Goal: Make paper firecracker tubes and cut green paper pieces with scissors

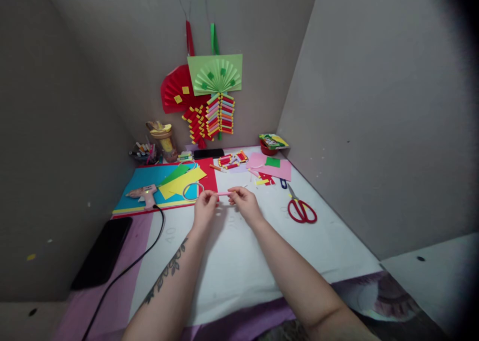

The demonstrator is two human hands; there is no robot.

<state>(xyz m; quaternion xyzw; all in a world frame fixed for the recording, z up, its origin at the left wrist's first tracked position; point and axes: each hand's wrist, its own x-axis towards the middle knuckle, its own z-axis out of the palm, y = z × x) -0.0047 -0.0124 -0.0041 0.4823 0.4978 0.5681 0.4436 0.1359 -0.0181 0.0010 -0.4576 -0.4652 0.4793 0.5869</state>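
Observation:
Between my two hands a thin pink paper roll (223, 194) is held level, just above the white table cover. My left hand (205, 205) pinches its left end. At the other end, the fingers of my right hand (243, 201) are closed on it. A silver tape-like ring (192, 191) lies right by my left hand, over yellow paper (183, 183). Beyond my hands lie several small red and yellow paper rolls (232, 159), with an orange marker-like stick (217, 168) near them.
Red-handled scissors (302, 212) and a small dark blue cutter (283, 183) lie to the right. A pink glue gun (146, 196) with a black cord rests on blue sheets at left, near a black tablet-like slab (103, 251). Paper fan ornaments (219, 77) hang on the wall.

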